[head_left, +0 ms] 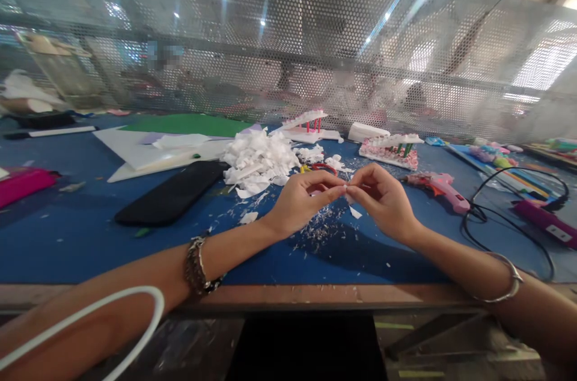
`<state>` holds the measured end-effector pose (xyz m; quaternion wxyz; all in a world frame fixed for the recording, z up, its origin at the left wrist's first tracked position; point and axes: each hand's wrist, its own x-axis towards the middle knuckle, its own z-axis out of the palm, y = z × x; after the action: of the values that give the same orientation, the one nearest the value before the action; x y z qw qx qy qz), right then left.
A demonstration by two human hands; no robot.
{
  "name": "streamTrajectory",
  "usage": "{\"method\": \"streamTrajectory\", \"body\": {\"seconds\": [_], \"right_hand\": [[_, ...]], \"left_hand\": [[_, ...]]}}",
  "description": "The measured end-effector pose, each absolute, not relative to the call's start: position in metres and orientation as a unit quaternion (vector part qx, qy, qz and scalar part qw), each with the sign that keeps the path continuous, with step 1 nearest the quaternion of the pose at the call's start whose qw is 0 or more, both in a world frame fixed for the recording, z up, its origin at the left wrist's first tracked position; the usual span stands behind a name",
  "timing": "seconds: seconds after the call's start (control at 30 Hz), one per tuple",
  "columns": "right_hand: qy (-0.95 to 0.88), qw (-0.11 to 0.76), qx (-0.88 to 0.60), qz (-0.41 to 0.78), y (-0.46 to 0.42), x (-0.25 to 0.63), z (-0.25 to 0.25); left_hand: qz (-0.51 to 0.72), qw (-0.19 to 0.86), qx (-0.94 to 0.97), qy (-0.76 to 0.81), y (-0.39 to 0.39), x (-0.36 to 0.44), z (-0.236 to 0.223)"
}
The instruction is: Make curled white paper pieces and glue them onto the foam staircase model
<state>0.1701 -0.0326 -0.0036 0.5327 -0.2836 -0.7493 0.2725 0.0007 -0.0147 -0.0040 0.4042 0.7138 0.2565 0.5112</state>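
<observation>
My left hand and my right hand meet fingertip to fingertip above the blue table. Thumb and forefinger of each are pinched on a tiny white piece of paper, mostly hidden by the fingers. A loose white scrap shows just under my right hand. Behind my left hand rises a heap of torn white paper, with red and yellow handles, apparently of scissors, beside it. Fine white shreds are scattered on the table below both hands.
A black phone-like slab lies left of the heap, near white and green sheets. Small white models on red posts and green posts stand behind. A pink glue gun and black cable lie right.
</observation>
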Motion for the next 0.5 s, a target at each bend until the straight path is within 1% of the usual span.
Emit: {"method": "streamTrajectory", "body": {"seconds": [0.07, 0.27, 0.37, 0.5], "right_hand": [[-0.783, 0.521, -0.265, 0.214, -0.031, 0.174, -0.003], [-0.862, 0.461, -0.204, -0.040, -0.029, 0.184, 0.005], [-0.871, 0.444, -0.176, -0.116, -0.029, 0.186, 0.008], [-0.875, 0.427, -0.147, -0.173, -0.028, 0.191, 0.009]], "left_hand": [[0.506, 0.418, 0.708, 0.262, -0.014, 0.001, -0.003], [0.483, 0.428, 0.710, 0.283, -0.012, 0.000, -0.005], [0.471, 0.439, 0.716, 0.271, -0.010, -0.001, -0.007], [0.450, 0.461, 0.716, 0.268, -0.010, 0.000, -0.007]]}}
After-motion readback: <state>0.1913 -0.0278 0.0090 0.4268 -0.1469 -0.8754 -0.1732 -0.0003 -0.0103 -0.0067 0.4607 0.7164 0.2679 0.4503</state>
